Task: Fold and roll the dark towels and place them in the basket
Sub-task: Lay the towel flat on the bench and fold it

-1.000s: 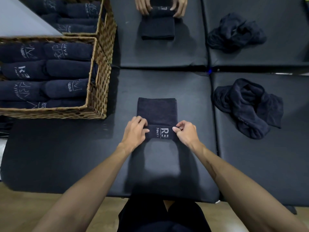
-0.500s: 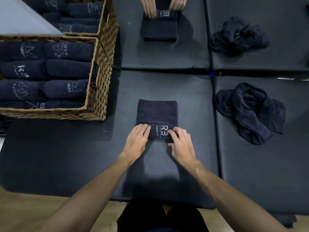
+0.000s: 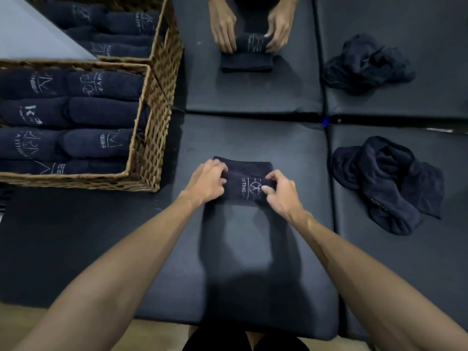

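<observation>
Two bare forearms and hands of a person, seen from above.

The left hand [image 3: 207, 182] and right hand [image 3: 281, 195] wear no gloves, rings, watch or bracelets, and both forearms are uncovered with no sleeve reaching into view. At the bottom edge, between the arms, a strip of dark, black-looking clothing [image 3: 243, 338] shows on the person's lower body; its cut cannot be made out.

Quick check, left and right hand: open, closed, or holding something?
Left hand: fingers curled on the rolled towel, gripping its left end.
Right hand: pinching the same towel's right end.
</observation>
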